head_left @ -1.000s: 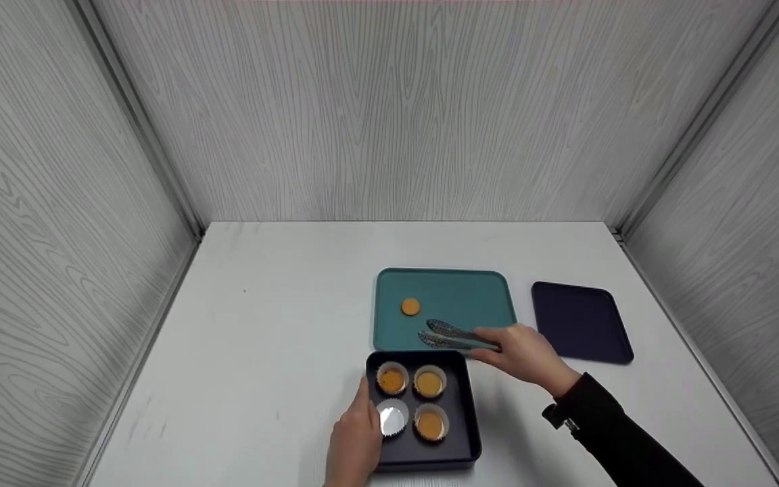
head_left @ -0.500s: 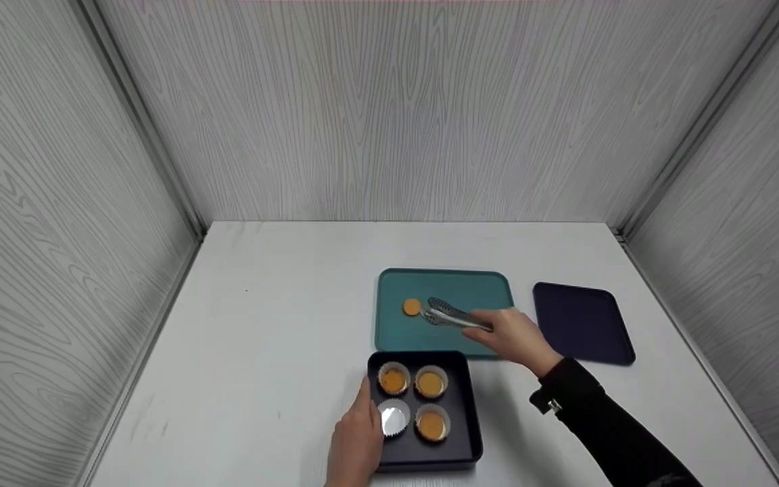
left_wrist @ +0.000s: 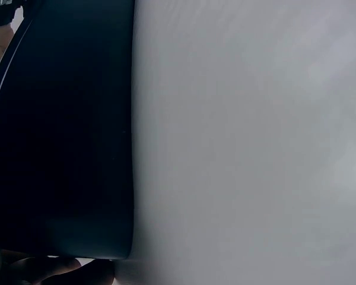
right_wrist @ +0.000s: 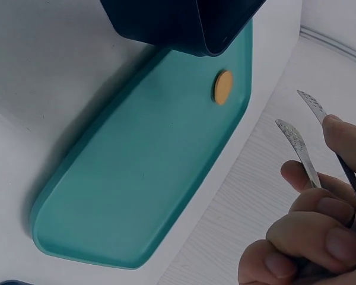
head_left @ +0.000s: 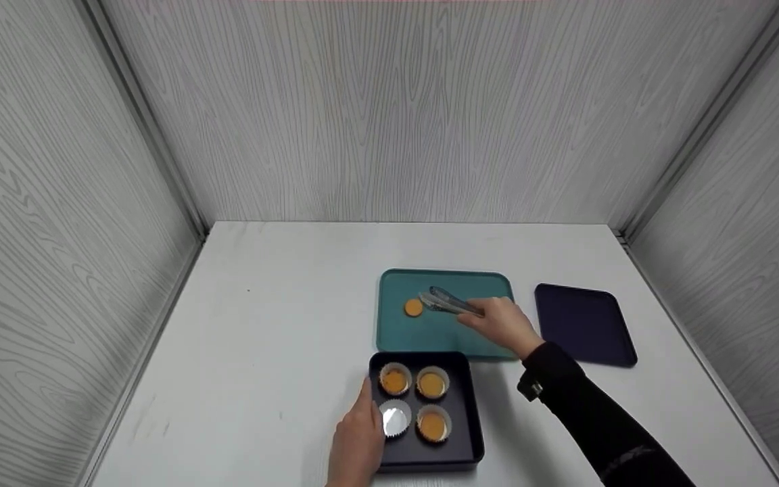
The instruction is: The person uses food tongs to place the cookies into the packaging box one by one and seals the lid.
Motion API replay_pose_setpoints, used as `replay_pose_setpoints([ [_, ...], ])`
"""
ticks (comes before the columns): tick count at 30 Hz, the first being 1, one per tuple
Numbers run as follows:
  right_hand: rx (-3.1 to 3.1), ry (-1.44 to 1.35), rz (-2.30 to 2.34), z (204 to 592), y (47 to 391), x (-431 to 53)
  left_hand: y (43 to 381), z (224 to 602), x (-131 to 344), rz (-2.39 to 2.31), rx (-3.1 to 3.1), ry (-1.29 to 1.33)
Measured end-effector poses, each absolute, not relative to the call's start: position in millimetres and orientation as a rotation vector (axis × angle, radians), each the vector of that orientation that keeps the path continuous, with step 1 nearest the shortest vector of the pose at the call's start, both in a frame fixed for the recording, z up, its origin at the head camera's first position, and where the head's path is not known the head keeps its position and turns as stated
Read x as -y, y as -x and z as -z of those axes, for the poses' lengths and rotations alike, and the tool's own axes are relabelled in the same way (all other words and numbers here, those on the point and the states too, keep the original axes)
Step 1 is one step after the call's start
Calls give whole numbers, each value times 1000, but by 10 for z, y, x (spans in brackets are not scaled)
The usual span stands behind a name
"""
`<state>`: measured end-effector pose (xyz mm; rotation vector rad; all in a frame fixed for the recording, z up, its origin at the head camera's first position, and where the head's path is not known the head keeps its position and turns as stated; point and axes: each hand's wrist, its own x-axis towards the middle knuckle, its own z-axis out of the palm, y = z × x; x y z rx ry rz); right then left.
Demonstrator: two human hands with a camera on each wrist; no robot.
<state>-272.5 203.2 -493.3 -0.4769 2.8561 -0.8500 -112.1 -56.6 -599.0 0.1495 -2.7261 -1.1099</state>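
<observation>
My left hand (head_left: 357,438) holds the left wall of a deep dark square baking pan (head_left: 460,433); the left wrist view shows the pan's outer side (left_wrist: 77,130) and some fingers (left_wrist: 77,272) at its lower edge. In the pan stand white paper cups, three with orange-yellow discs inside and one paper cup (head_left: 396,418) without a disc. My right hand (head_left: 503,323) grips metal tongs (head_left: 454,302) with perforated tips, which stand apart in the right wrist view. The tips are over the teal tray (head_left: 399,338), just right of a round orange disc (head_left: 414,308) lying there.
To the right of the teal tray lies a dark purple tray (head_left: 585,325). Everything stands on a white table (head_left: 281,325). Grey wood-grain panels (head_left: 389,115) enclose it at the back and both sides.
My right hand has moved forward and slightly left, bringing the tongs from the tray's near edge to beside the orange disc. The left hand and the pan stay in place.
</observation>
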Motion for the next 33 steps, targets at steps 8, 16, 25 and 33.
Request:
replay_pose_setpoints([
  [8,-2854,453,841,4980,2845,-1981,1122,6002,571,1108,2733,-136],
  [16,-2841,440,847,5056,2936,-1906,1124,6024,557,1077,2705,-141],
  [25,-2810,356,832,5135,2998,-1805,1135,6026,553,1088,2707,-154],
  [33,-2820,334,814,5235,3061,-1747,1138,6029,564,1094,2702,-144],
])
